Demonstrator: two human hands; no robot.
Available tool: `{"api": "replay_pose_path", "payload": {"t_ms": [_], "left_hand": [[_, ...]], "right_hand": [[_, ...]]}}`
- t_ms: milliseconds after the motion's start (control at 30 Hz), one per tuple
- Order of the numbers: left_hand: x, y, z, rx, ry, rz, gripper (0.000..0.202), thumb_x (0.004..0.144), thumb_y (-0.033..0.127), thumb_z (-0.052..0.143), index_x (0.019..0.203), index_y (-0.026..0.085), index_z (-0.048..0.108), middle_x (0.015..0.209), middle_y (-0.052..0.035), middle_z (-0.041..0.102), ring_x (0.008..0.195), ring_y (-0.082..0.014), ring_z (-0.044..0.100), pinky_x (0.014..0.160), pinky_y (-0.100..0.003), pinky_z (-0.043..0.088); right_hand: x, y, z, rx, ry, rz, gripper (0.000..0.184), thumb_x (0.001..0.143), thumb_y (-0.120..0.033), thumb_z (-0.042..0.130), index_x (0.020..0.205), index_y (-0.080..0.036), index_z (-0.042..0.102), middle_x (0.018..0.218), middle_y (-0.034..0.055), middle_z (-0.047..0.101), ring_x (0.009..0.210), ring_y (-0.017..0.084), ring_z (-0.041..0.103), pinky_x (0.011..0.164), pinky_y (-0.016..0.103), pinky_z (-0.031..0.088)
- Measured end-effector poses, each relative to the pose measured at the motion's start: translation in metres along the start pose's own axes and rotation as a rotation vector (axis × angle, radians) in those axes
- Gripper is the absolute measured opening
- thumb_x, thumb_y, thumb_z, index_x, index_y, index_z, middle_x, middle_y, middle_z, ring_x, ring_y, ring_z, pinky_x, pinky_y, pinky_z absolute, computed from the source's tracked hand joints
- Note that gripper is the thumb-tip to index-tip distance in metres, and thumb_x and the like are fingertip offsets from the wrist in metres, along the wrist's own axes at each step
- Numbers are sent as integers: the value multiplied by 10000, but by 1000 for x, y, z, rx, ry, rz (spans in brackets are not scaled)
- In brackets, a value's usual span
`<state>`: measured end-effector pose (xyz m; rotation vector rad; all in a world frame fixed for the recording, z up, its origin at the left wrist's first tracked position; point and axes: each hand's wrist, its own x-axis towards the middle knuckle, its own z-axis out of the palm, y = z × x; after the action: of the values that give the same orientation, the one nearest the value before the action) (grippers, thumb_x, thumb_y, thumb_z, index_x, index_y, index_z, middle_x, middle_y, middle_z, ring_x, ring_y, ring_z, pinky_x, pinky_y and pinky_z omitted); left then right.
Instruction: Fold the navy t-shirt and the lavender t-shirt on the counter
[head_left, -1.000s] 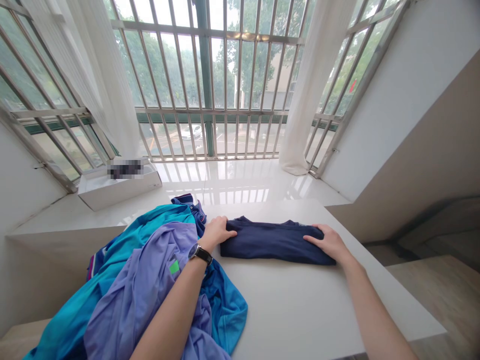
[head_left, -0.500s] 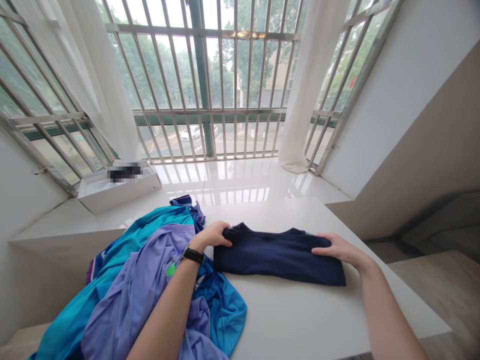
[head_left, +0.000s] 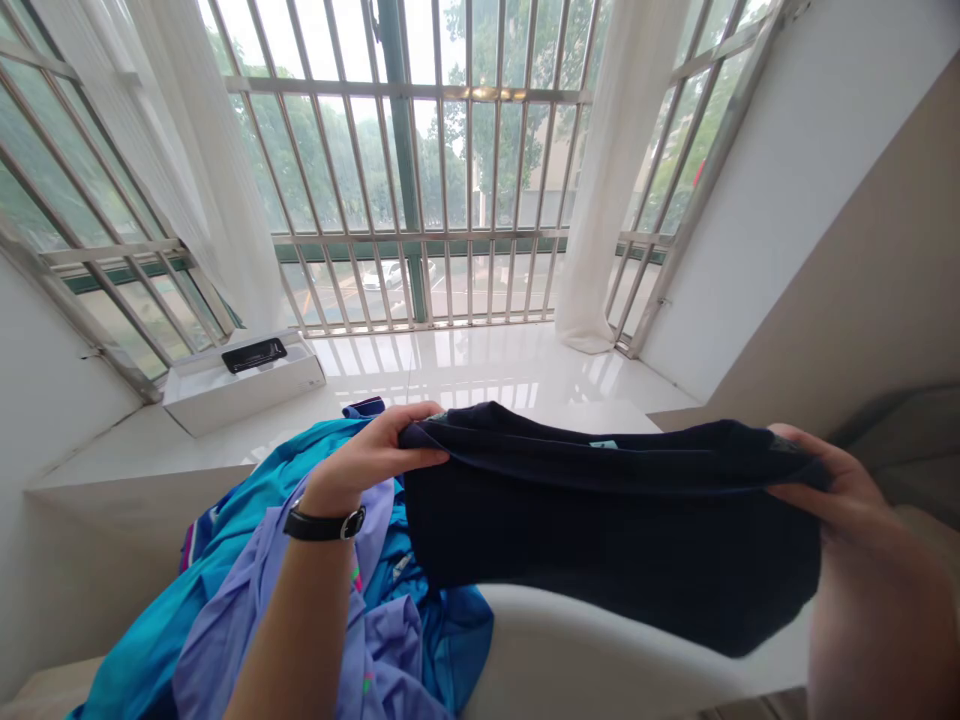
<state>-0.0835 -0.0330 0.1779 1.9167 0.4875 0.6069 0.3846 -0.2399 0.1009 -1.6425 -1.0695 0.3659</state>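
My left hand point(head_left: 371, 450) and my right hand point(head_left: 832, 490) hold a navy garment point(head_left: 600, 530) up by its two sides. It hangs in a broad sheet above the white table point(head_left: 592, 640), with a small pale label point(head_left: 603, 444) showing inside its upper edge. Below my left forearm lies a heap of teal, blue and lavender clothing point(head_left: 240, 520), partly hidden by that arm. A black strap watch point(head_left: 326, 525) sits on my left wrist.
A white open box point(head_left: 244, 385) with a black object point(head_left: 253, 354) in it stands on the glossy white windowsill point(head_left: 465, 375). Behind the sill are metal window bars point(head_left: 420, 170) and white curtains point(head_left: 615, 170).
Both hands have lifted the navy garment off the table, and it has opened from its folded shape into a wider hanging sheet. My right hand has moved outward to the right.
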Motion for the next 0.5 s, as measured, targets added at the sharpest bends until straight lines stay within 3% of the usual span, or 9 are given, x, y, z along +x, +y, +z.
{"api": "replay_pose_path", "payload": {"t_ms": [67,167,300,400,500], "left_hand": [[9,-11,4,-32,54,-3,308,783,363,731,1001,155,666,938,-40,670,921,-203,618,845,-300,505],[28,-52,17,-114,139,-75,381,779,410,723,1039,137,664,994,-76,693,968,-238,632,846,-323,515],[51,-123,44,-113,213,-330,402,808,443,662,1062,133,672,960,-84,720,900,-239,659,696,-296,532],[60,-161,60,55,279,-372,295,813,394,638,939,133,690,912,-72,726,864,-226,659,683,-287,527],[66,-182,66,178,344,-392,271,842,390,604,900,137,680,906,-76,723,870,-221,665,724,-285,525]], "right_hand": [[12,-18,6,54,-80,51,495,522,-520,839,937,-316,661,836,64,720,749,322,683,679,438,585],[30,-21,35,152,-219,191,484,586,-504,836,968,-259,666,899,72,747,792,304,707,724,410,592],[41,25,81,126,-347,295,488,650,-589,765,944,-205,698,918,90,766,860,311,717,763,414,589],[43,67,102,56,-293,276,506,694,-619,703,951,-183,717,920,100,768,868,309,716,753,410,581],[49,95,108,-125,-195,215,505,718,-639,645,902,-176,724,877,98,764,839,300,707,735,395,555]]}}
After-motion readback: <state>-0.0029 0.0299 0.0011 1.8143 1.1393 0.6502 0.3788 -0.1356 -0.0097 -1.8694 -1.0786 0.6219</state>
